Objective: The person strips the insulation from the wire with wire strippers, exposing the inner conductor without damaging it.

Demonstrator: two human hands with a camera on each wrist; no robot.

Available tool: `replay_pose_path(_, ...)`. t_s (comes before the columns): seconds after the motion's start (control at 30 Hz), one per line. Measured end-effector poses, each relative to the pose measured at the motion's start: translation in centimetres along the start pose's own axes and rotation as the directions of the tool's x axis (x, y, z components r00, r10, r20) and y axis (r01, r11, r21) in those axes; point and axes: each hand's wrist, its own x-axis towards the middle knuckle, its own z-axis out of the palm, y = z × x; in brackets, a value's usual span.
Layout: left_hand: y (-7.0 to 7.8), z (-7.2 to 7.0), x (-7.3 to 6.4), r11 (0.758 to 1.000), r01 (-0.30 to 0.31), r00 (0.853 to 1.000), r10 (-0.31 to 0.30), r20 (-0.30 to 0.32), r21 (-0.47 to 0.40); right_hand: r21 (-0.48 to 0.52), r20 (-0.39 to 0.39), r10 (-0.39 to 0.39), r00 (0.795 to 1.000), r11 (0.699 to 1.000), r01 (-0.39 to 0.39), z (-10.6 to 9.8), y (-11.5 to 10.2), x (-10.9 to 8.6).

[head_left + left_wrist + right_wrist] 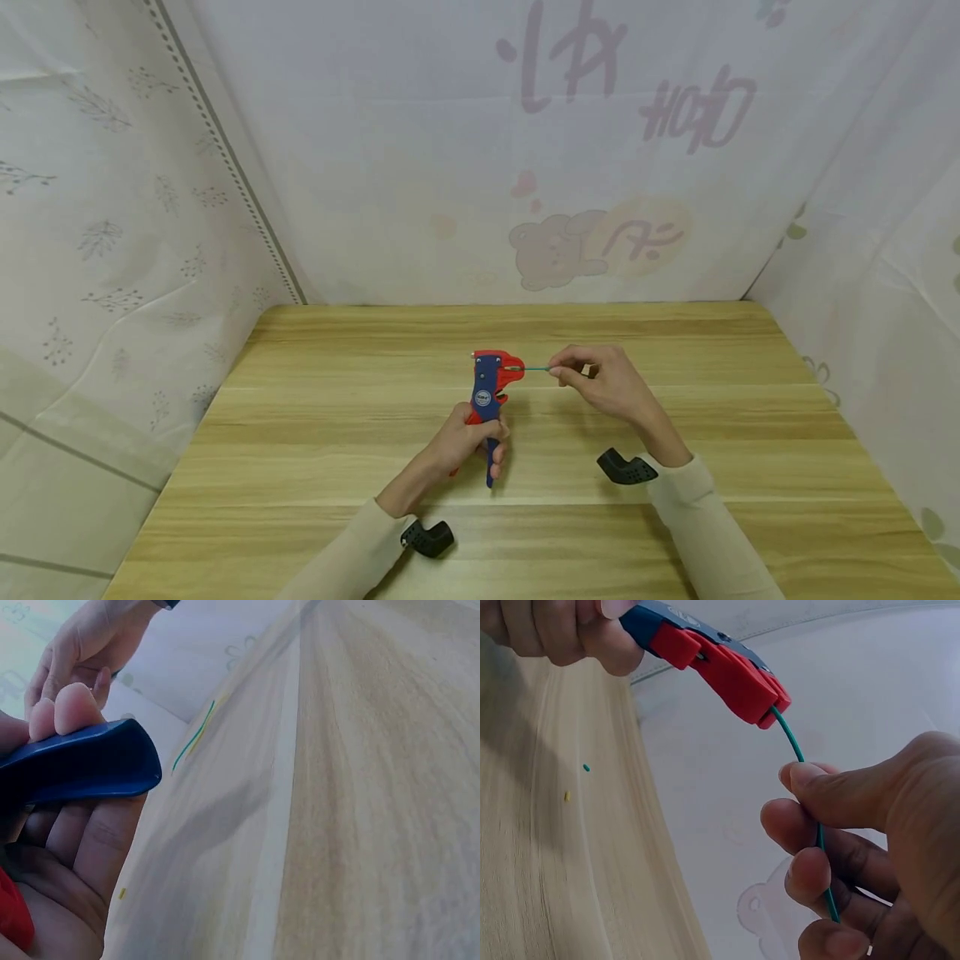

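My left hand [459, 440] grips the handles of a red and blue wire stripper [486, 385], held above the table with its red jaws facing right. My right hand [613, 385] pinches a thin green wire [790, 736] between thumb and forefinger. From those fingertips, the wire runs into the mouth of the stripper; its other end trails down past the curled fingers in the right wrist view. In the left wrist view, a blue handle [90, 765] crosses the palm, with fingertips bent over it. The wire's tip inside the jaws is hidden.
On the wood-grain table [315, 433] lie a green wire [193, 740] and a yellow wire [202, 736] side by side. A small green bit [586, 768] and a yellow bit [567, 796] also lie there. Printed cloth [405, 167] hangs behind the table.
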Motion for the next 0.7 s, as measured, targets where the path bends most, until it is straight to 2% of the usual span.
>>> replay_pose_path(0.17,0.0,0.02,-0.01,1.0,0.01,1.0,-0.01,0.004,0.01,0.004,-0.003,-0.028,1.0,1.0,0.028,-0.21,0.15,0.01)
replay_pose_path(0.43,-0.34,0.11,0.07,0.999,0.02,0.999,-0.018,-0.027,0.044,-0.03,-0.045,-0.081,0.996,0.996,0.08,-0.26,0.43,0.02)
replay_pose_path(0.7,-0.14,0.47,-0.05,1.0,0.018,0.997,-0.017,-0.073,0.017,-0.03,-0.054,-0.121,0.991,0.992,0.119,-0.19,0.43,0.15)
